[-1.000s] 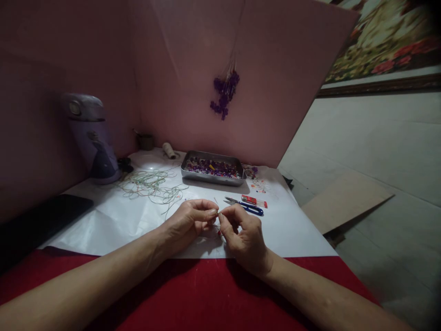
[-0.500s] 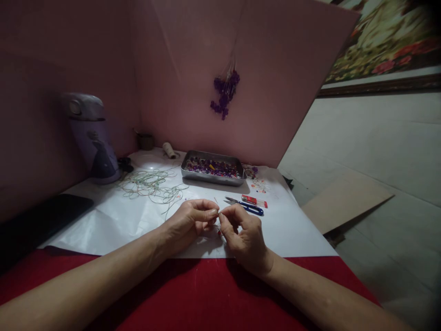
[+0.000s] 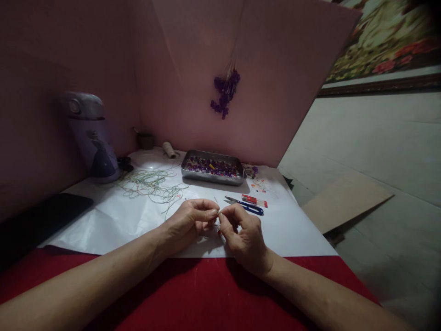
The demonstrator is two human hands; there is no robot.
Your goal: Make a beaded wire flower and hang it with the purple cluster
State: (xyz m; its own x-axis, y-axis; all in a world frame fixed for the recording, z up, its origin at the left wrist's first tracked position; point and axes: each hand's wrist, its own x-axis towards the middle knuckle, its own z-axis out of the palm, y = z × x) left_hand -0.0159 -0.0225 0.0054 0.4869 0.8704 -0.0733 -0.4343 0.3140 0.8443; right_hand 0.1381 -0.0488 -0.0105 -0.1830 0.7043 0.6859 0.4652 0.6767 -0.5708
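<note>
Fingertips nearly together, my left hand [image 3: 198,218] and my right hand [image 3: 243,234] pinch over the near part of the white sheet. Between them dangles a small beaded thread [image 3: 218,228] with red and clear beads. What lies right at the fingertips is too small to make out, and the fingers hide part of the strand. Just beyond my right hand lie blue thread snips [image 3: 250,208] and a red-labelled clear tube [image 3: 254,201]. A metal tray [image 3: 213,179] of mostly purple beads stands farther back.
Tangled green thread [image 3: 149,184] spreads on the left, near a purple bottle [image 3: 96,147] and a black flat object [image 3: 51,214]. A thread spool [image 3: 168,150] lies behind. Loose beads [image 3: 259,185] sit right of the tray. Purple bead clusters [image 3: 225,92] hang on the pink wall.
Both hands stay in almost the same place, still pinched. The red-beaded part beneath the fingertips has shifted very slightly.
</note>
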